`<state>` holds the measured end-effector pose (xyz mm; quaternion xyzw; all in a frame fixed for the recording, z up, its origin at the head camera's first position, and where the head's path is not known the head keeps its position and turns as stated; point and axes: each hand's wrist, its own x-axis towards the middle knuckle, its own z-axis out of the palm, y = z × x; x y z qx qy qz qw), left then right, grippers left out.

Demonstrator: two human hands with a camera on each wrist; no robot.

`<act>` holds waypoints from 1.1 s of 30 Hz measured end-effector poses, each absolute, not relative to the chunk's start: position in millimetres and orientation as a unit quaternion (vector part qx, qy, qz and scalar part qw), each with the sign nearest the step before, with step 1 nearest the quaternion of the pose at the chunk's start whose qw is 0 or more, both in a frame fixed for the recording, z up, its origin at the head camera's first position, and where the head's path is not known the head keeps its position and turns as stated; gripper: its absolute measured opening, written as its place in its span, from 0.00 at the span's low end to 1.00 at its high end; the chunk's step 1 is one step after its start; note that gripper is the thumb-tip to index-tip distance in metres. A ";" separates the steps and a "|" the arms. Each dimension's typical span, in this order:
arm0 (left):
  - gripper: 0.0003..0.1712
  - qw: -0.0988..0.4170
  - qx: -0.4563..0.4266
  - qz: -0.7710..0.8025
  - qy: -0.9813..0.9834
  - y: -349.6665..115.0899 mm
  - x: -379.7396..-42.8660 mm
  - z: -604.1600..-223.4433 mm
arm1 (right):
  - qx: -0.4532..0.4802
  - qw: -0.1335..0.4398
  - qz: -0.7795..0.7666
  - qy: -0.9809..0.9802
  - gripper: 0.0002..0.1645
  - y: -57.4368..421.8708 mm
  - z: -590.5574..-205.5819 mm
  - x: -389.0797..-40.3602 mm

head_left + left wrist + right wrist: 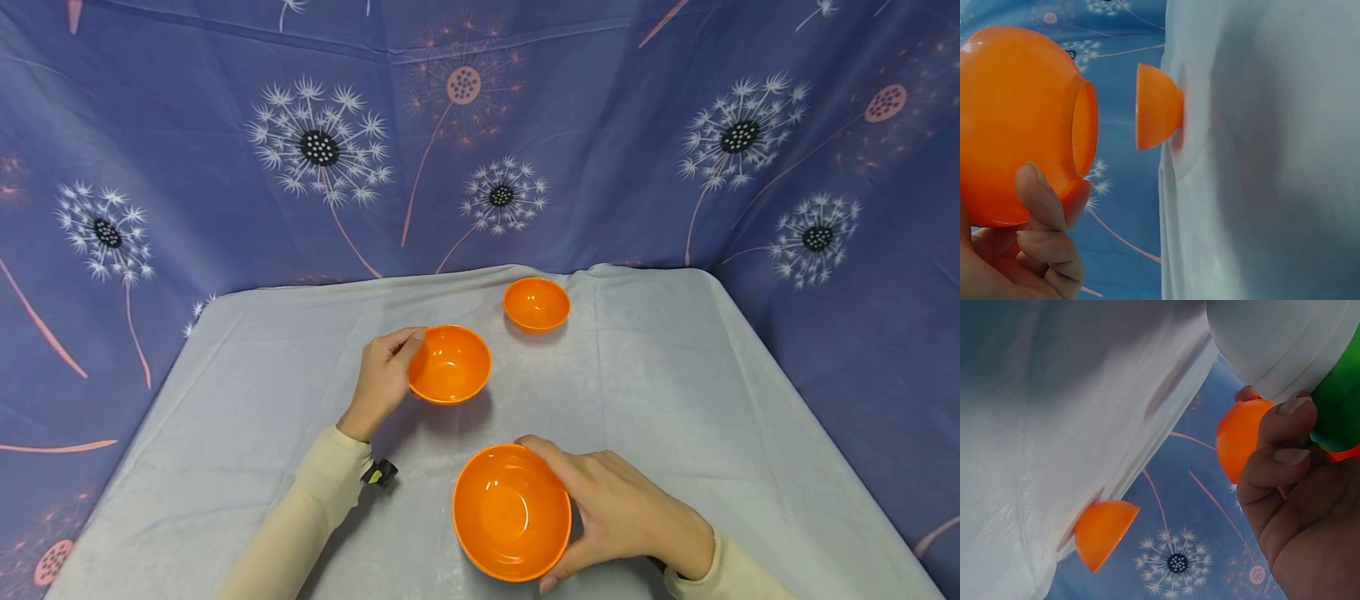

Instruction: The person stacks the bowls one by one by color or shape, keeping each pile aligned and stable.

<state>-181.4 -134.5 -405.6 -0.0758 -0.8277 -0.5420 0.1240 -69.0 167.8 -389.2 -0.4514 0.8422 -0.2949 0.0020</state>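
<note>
My left hand point(381, 379) grips the left rim of an orange bowl point(450, 365), holding it above the table. In the left wrist view that bowl's orange outside point(1016, 119) and foot ring show, with curled fingers point(1050, 247) against it. My right hand point(626, 504) holds a larger bowl with an orange inside point(512, 512), nearer the front, thumb and fingers spread round its right side. Below it, the right wrist view shows a white rounded surface point(1279, 337) and a green one point(1341, 400); whether these are nested bowls I cannot tell.
A smaller orange bowl point(536, 305) stands upright near the back of the table, right of the left-hand bowl. A pale grey cloth point(675, 375) covers the table. Blue dandelion-print fabric point(585, 125) hangs behind and at both sides.
</note>
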 end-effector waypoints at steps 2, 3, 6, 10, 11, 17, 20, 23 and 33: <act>0.15 0.125 -0.079 -0.544 -0.826 -134.6 -179.9 -402.5 | -0.451 0.003 -0.295 0.842 0.73 167.7 -389.2 -69.3; 0.15 0.124 -0.082 -0.546 -0.825 -134.7 -179.2 -400.9 | -0.451 0.004 -0.295 0.842 0.72 167.6 -389.2 -69.4; 0.15 0.125 -0.091 -0.549 -0.821 -134.8 -177.0 -396.8 | -0.451 0.009 -0.298 0.841 0.72 167.3 -389.3 -69.2; 0.15 0.125 -0.099 -0.550 -0.819 -133.7 -173.0 -390.6 | -0.451 0.008 -0.298 0.841 0.72 167.3 -389.5 -69.1; 0.15 0.124 -0.101 -0.551 -0.819 -133.0 -171.3 -388.0 | -0.451 0.008 -0.298 0.842 0.73 167.4 -389.5 -69.1; 0.14 0.122 -0.123 -0.551 -0.816 -124.0 -150.0 -354.5 | -0.449 0.011 -0.299 0.842 0.73 166.8 -390.0 -68.9; 0.13 0.123 -0.132 -0.540 -0.822 -120.6 -142.3 -341.9 | -0.449 0.010 -0.298 0.842 0.73 167.1 -390.2 -69.0; 0.13 0.121 -0.140 -0.537 -0.823 -119.5 -139.4 -337.6 | -0.448 0.008 -0.295 0.844 0.73 167.9 -390.3 -69.2; 0.14 0.121 -0.154 -0.551 -0.811 -125.0 -145.6 -358.6 | -0.449 0.012 -0.297 0.843 0.73 168.3 -390.6 -69.3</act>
